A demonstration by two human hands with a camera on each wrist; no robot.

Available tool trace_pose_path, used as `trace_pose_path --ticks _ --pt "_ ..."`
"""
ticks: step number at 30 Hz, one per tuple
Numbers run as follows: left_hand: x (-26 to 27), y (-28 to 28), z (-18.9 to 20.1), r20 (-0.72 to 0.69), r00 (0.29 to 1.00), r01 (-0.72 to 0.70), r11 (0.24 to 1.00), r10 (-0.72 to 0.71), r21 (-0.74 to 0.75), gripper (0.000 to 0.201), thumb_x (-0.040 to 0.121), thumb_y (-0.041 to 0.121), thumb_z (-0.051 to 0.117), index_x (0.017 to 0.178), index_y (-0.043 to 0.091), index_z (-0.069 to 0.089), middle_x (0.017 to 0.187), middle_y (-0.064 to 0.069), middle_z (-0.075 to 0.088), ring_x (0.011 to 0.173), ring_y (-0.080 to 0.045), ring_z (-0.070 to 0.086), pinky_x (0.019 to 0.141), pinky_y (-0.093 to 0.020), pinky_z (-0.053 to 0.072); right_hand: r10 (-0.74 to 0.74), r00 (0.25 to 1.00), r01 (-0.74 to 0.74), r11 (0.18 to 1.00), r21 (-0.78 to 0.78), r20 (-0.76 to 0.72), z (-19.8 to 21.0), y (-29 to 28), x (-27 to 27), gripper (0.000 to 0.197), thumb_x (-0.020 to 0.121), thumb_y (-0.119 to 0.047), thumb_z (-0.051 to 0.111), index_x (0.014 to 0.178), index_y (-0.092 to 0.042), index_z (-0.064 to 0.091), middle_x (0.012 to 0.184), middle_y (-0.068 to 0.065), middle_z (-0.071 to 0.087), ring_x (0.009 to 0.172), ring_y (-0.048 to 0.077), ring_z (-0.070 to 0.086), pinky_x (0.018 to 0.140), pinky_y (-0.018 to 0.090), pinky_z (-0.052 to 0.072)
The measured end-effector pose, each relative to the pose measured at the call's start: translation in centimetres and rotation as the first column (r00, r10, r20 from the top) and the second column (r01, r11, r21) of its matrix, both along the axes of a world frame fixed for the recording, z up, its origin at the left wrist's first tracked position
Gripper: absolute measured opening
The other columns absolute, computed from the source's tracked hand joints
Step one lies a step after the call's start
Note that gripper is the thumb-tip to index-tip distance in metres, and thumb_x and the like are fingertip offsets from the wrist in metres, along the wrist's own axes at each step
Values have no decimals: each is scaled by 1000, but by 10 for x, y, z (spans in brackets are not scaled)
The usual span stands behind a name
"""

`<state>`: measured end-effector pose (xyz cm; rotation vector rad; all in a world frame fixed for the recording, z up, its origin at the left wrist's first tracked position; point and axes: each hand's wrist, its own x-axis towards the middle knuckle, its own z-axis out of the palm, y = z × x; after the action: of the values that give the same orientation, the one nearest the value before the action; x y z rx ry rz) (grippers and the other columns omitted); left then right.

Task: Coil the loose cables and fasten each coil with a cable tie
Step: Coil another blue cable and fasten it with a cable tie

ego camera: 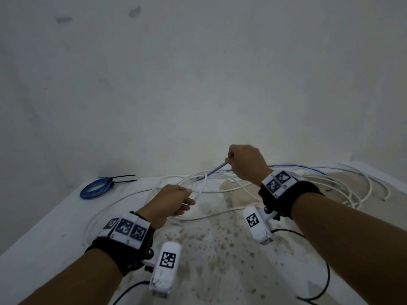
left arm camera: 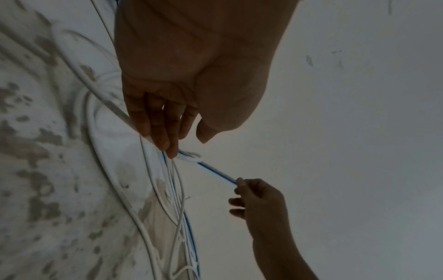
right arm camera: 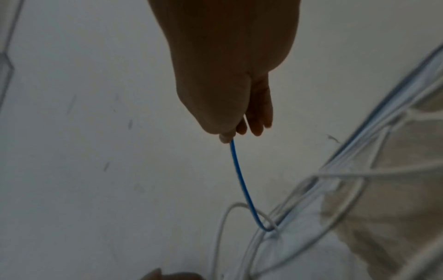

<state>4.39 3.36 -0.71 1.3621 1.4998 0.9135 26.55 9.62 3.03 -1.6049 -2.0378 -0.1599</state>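
My right hand [ego camera: 229, 159] is raised over the tangle and pinches the end of a blue cable [ego camera: 217, 169] between thumb and fingers; the right wrist view shows the blue cable [right arm camera: 239, 180] hanging from that hand [right arm camera: 227, 139] down into the pile. Loose white cables [ego camera: 220, 186] sprawl across the table. My left hand [ego camera: 190, 197] hovers lower and nearer. Its fingers [left arm camera: 167, 140] are fairly straight and touch a white cable loop [left arm camera: 190, 158] where the blue cable [left arm camera: 215, 171] passes through. The thumb stands apart, gripping nothing.
A finished blue coil [ego camera: 97, 188] bound with black cable ties [ego camera: 123, 179] lies at the far left of the stained white table [ego camera: 220, 249]. More white cable loops spread to the far right [ego camera: 352, 186]. A wall stands right behind the table.
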Motion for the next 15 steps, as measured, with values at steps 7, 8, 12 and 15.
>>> trace_pose_path --ticks 7,8,12,15 --pt "36 -3 6 -20 989 145 988 -146 -54 70 94 44 57 150 15 26 127 -10 56 106 -24 61 80 -30 50 36 996 -18 975 222 -79 53 -17 4 14 93 -19 63 88 -7 69 92 9 69 89 29 61 71 29 35" --pt "39 -3 6 -10 990 142 988 -143 -53 72 94 43 57 151 17 23 131 -9 53 110 -24 59 83 -31 49 45 995 -22 967 255 -84 55 -19 4 11 92 -15 62 88 -7 69 92 9 70 88 30 62 71 29 36" --pt "40 4 7 -15 999 46 998 -47 -30 46 98 31 54 134 4 45 105 -11 60 81 -20 62 72 -30 49 91 988 -38 927 374 -125 59 -25 14 7 89 -7 60 86 -7 66 83 7 68 76 27 60 67 28 34" --pt "37 11 6 -47 999 15 997 -19 -74 40 100 25 52 126 -5 51 88 -12 59 68 -18 58 67 -28 50 156 974 -68 894 444 -165 61 -26 21 6 88 -4 61 90 -6 66 84 7 69 75 28 61 67 31 39"
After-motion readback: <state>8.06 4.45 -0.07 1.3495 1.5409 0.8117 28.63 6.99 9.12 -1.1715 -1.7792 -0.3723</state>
